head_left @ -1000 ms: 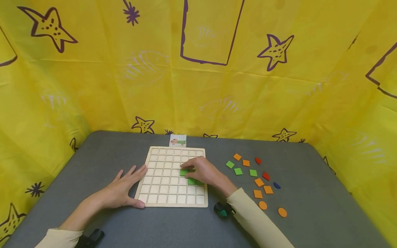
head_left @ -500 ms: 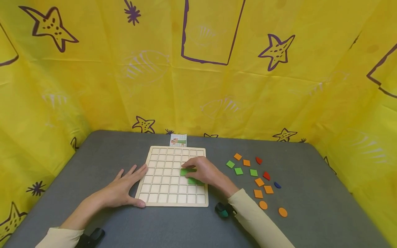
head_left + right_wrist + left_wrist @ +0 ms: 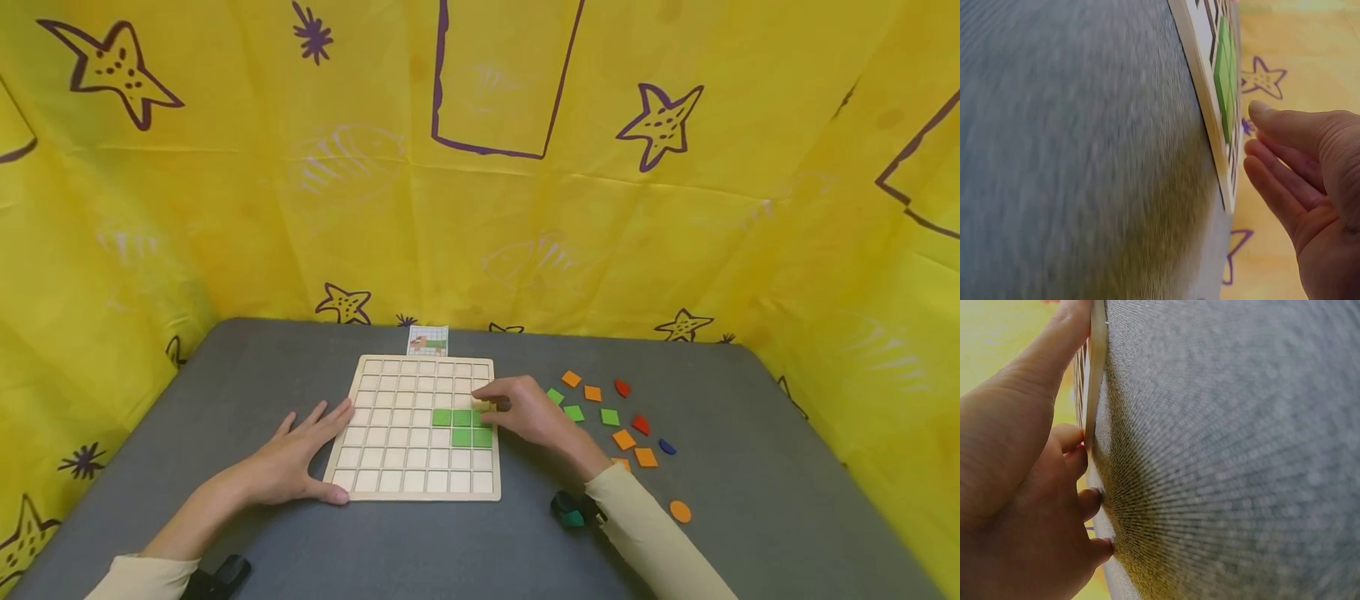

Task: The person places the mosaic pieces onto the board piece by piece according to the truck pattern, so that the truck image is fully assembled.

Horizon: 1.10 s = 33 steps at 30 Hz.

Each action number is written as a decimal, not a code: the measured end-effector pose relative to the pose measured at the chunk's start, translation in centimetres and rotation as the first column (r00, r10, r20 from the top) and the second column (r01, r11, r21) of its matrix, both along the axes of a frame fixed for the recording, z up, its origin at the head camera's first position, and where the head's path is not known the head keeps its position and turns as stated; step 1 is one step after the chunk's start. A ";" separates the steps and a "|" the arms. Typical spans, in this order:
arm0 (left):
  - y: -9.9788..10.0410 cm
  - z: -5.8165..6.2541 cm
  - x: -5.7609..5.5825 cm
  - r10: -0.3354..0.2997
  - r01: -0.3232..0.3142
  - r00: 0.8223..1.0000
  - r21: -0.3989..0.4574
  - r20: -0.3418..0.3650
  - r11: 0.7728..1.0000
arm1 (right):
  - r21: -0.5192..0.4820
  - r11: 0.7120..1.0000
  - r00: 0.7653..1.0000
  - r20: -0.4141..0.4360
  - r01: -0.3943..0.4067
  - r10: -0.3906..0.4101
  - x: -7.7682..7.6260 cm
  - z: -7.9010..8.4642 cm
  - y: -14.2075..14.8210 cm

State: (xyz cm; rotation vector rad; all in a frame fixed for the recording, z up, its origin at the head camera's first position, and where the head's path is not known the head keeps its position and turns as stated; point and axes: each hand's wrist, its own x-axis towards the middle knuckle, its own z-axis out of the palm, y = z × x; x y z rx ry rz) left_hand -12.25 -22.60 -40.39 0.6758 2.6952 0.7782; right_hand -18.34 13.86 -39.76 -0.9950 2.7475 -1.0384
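Observation:
A pale wooden grid board [image 3: 378, 458] lies on the grey table. Several green square tiles [image 3: 462, 437] fill cells at its right side, in two rows. My left hand [image 3: 288, 458] rests along the board's left edge with fingers spread and the thumb at the near corner; the left wrist view shows fingertips [image 3: 1100, 550] down by the table. Over the board's right edge hovers my right hand [image 3: 532, 417], its fingers loosely bent. In the right wrist view nothing sits between its thumb [image 3: 1279, 122] and fingers, just off the green tiles [image 3: 1225, 81].
Right of the board lie loose pieces: green squares [image 3: 610, 417], orange squares [image 3: 646, 457], red pieces [image 3: 641, 425], a blue half-round [image 3: 667, 447] and an orange round [image 3: 680, 512]. A small printed pattern card [image 3: 427, 340] stands behind the board. Yellow cloth [image 3: 450, 225] hangs around the table.
My right hand has let go of the green tile at the row's left end and drawn back to the right, uncovering the green tiles. The left hand stays in place.

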 end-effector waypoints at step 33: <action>0.0 -0.3 0.0 0.006 -0.006 1.000 -0.011 -0.011 1.000 | 0.018 0.994 0.994 -0.031 0.109 -0.108 1.4 0.9 10.4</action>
